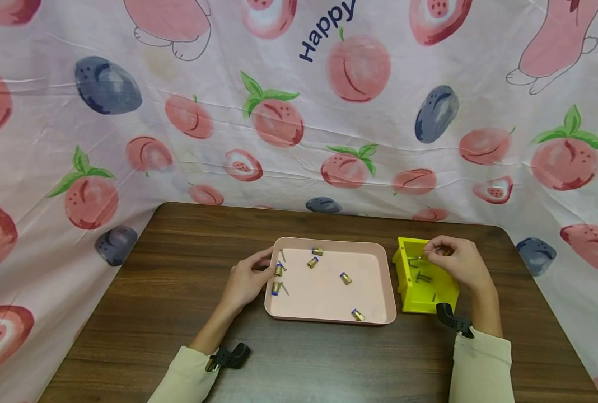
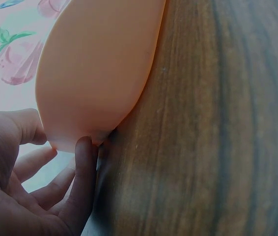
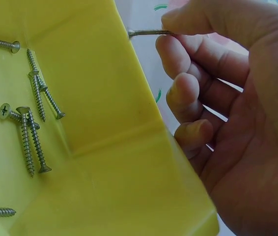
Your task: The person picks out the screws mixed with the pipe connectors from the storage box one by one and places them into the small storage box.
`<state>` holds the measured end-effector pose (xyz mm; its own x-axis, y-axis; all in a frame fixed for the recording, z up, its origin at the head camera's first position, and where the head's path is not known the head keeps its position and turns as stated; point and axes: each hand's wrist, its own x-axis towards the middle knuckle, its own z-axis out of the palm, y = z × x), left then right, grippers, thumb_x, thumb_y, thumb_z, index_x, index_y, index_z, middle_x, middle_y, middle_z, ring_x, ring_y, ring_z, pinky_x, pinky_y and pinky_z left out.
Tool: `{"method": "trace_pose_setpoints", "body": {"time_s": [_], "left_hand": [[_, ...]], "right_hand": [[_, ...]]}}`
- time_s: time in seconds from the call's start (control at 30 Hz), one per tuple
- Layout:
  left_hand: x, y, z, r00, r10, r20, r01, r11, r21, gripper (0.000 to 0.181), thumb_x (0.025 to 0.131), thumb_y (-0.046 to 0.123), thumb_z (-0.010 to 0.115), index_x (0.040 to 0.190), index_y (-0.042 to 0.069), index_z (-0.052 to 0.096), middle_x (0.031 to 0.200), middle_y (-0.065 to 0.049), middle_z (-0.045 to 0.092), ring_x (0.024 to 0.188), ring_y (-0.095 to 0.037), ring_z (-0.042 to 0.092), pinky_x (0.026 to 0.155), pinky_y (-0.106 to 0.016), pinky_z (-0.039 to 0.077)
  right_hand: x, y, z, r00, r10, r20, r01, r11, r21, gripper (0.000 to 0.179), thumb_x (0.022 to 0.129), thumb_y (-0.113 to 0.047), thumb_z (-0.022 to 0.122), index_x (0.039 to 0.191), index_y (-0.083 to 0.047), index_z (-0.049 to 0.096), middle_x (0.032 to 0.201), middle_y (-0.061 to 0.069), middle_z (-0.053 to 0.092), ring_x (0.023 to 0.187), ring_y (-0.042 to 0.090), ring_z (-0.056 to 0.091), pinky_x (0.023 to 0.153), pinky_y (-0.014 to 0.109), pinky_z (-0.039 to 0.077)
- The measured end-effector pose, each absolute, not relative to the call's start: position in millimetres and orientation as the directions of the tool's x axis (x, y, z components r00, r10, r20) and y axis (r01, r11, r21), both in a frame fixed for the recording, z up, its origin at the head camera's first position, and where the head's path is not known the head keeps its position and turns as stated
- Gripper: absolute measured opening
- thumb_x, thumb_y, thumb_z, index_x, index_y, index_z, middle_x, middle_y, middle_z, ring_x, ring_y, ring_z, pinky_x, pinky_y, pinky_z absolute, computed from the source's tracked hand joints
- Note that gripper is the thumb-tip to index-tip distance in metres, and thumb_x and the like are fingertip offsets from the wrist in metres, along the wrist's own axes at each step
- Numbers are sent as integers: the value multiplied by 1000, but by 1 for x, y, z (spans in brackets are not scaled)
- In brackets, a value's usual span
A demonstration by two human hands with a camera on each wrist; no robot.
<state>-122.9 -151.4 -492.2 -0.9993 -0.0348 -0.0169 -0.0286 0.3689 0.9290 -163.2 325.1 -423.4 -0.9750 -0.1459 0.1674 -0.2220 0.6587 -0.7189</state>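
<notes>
My left hand (image 1: 246, 282) holds the left edge of a pink tray (image 1: 324, 302), thumb and fingertips at its rim. In the left wrist view the fingertips touch the tray's outer wall (image 2: 97, 64). Between thumb and index finger, my right hand (image 1: 457, 262) pinches a metal screw (image 3: 149, 32) at the rim of a yellow bin (image 3: 104, 78). Several loose screws (image 3: 37, 140) lie on the bin's floor. Inside the tray, brass fittings with blue collars (image 1: 346, 278) are scattered, and a few screws (image 1: 285, 289) lie along its left side.
The bin stands right of the tray, a narrow gap between them, on a dark wooden table (image 1: 299, 358). A fruit-printed cloth (image 1: 279, 168) hangs behind the table and along its sides. Each wrist wears a black camera mount (image 1: 233, 356).
</notes>
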Motion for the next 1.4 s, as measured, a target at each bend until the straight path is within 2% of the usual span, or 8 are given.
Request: {"method": "trace_pose_setpoints", "body": {"time_s": [0.17,0.3,0.53,0.67,0.9,1.17,1.3,1.4], "left_hand": [[-130,-157,-510,-999,-24,33,23,363,931,50,99,16,78,148,8,71,112,-15,81,82,-19,81,66,-33,63],[-140,-164,-530,-999,-13,34,28,342,939,51,99,25,81,148,16,73,110,-4,82,80,-12,80,64,-30,62],[-128,-157,-505,-998,-8,61,54,364,930,49,99,15,77,148,6,71,111,-17,81,82,-20,81,65,-33,62],[-122,-152,-492,-1000,-25,13,3,381,924,48,101,10,75,149,5,69,115,-17,81,86,-22,81,67,-28,60],[-124,-153,-494,-999,-29,15,3,377,926,49,101,11,76,149,7,70,114,-17,81,84,-21,81,67,-30,61],[-144,-165,-538,-998,-3,60,54,361,931,50,99,27,80,148,15,73,110,-10,82,78,-15,80,62,-32,61],[-145,-165,-538,-1000,-24,4,-5,358,934,51,98,25,81,148,19,73,111,-3,82,78,-11,80,64,-30,62],[-137,-161,-521,-999,-32,-7,-18,352,936,51,98,21,79,148,15,72,111,-7,82,80,-14,80,67,-33,63]], "right_hand": [[-163,325,-423,-978,-137,159,-210,666,-716,10,97,-4,79,103,5,78,87,8,67,76,17,54,67,20,46],[-163,324,-423,-977,-142,162,-215,660,-720,10,97,-4,79,103,5,78,86,7,67,76,17,54,67,21,45],[-164,317,-422,-967,-176,185,-255,659,-708,10,96,-5,79,103,2,77,88,5,67,77,15,54,68,20,45],[-165,311,-421,-955,-212,206,-295,639,-710,10,94,-4,80,103,0,77,89,4,69,78,13,56,70,19,46],[-168,299,-421,-931,-276,241,-362,600,-713,11,93,-4,81,103,-1,77,88,2,68,78,11,57,69,22,48],[-172,282,-423,-906,-324,271,-413,541,-733,16,91,0,81,107,0,78,91,5,76,78,10,60,68,23,50],[-174,272,-423,-895,-352,275,-432,526,-733,19,92,0,82,110,1,78,92,5,77,79,11,61,67,23,50],[-176,266,-424,-885,-372,278,-447,517,-730,20,91,0,83,111,2,78,93,6,77,79,11,61,68,24,51]]}}
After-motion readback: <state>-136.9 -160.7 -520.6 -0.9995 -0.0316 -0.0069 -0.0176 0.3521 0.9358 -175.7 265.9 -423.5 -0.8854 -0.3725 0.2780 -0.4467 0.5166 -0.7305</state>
